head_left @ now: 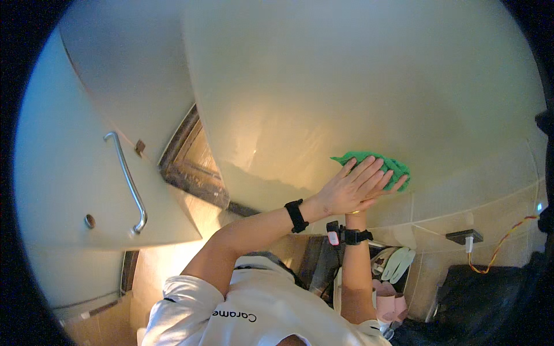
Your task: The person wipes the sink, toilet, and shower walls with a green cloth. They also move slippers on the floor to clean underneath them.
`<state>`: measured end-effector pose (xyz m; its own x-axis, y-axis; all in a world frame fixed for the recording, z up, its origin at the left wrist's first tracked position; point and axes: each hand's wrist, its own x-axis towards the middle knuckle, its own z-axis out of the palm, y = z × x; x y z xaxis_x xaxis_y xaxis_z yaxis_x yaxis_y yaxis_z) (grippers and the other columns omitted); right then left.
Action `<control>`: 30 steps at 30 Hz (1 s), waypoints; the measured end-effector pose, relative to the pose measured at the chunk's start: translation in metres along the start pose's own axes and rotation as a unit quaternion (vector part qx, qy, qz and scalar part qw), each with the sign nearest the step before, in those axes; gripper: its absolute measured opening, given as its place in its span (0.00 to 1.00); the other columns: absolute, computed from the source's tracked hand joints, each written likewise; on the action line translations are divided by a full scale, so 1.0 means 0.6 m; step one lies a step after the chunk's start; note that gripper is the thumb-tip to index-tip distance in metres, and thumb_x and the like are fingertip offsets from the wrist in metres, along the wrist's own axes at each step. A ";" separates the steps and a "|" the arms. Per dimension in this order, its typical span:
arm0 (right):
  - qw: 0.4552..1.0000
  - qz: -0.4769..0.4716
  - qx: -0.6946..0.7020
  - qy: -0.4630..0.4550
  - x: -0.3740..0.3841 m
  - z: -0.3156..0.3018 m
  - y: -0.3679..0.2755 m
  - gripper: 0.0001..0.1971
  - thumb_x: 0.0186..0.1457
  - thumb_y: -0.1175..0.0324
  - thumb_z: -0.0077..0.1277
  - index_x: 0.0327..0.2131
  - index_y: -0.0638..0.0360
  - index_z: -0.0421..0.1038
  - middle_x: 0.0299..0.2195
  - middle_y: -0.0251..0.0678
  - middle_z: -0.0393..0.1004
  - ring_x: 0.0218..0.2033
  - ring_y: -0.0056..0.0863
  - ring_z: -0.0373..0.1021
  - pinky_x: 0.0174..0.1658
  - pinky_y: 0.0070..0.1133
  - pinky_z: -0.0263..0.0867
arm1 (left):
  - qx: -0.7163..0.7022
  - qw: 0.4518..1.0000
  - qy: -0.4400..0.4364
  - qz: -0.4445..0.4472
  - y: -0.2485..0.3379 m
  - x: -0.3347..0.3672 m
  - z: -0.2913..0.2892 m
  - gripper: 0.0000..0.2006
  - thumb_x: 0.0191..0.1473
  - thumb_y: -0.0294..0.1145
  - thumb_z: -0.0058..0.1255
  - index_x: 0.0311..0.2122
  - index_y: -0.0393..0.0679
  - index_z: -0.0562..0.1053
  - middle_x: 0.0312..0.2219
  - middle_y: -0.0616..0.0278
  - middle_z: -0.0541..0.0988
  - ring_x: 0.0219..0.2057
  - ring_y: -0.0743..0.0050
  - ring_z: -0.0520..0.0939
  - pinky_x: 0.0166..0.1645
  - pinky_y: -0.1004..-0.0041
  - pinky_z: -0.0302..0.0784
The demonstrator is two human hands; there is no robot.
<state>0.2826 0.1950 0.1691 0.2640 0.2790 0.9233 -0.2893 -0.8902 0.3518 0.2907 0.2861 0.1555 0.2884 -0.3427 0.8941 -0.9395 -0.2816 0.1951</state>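
Note:
A green cloth (pixel 398 172) lies bunched against a frosted glass panel (pixel 346 86). My left hand (pixel 344 188) reaches across to it, fingers stretched out over its lower side. A black band circles the left wrist. My right hand (pixel 358 218) is under the left one, so most of its fingers are hidden. A thin gold-coloured band shows near the base of that hand. On the right wrist sits a black strap with a small device (pixel 333 233). The cloth sticks out beyond the fingertips on both sides.
At left is a glass door with a curved metal handle (pixel 128 179). Low at right are pink slippers (pixel 388 301) and pale green slippers (pixel 398 264). A dark wall socket (pixel 464 237) has a white plug and twisted cable; a black bag-like item (pixel 473 294) lies below.

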 end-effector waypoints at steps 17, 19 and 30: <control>0.944 0.058 0.293 -0.138 -0.273 0.047 -0.109 0.28 0.50 0.59 0.45 0.55 0.43 0.48 0.55 0.51 0.41 0.48 0.52 0.53 0.44 0.45 0.53 | 0.022 0.970 -0.095 -0.224 -0.028 -0.208 0.043 0.41 0.45 0.54 0.45 0.57 0.37 0.45 0.56 0.41 0.46 0.58 0.43 0.45 0.59 0.51 0.38; 0.933 0.021 0.315 -0.171 -0.285 0.042 -0.122 0.25 0.53 0.59 0.41 0.55 0.46 0.50 0.57 0.46 0.40 0.52 0.51 0.50 0.48 0.46 0.50 | 0.039 0.963 -0.111 -0.244 -0.036 -0.240 0.046 0.43 0.45 0.54 0.46 0.57 0.36 0.42 0.56 0.35 0.42 0.58 0.36 0.42 0.59 0.51 0.36; 0.886 -0.055 0.397 -0.234 -0.238 0.030 -0.258 0.25 0.49 0.62 0.44 0.53 0.43 0.55 0.58 0.40 0.38 0.51 0.48 0.51 0.48 0.43 0.50 | 0.064 0.933 -0.100 -0.340 -0.102 -0.304 -0.056 0.49 0.42 0.51 0.52 0.57 0.36 0.36 0.56 0.34 0.36 0.58 0.35 0.39 0.59 0.52 0.37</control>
<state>0.3061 0.2868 -0.0200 0.6566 0.3652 0.6600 0.4512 -0.8913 0.0443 0.2896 0.3960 -0.0063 0.8501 -0.2040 0.4856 -0.5015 -0.5950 0.6281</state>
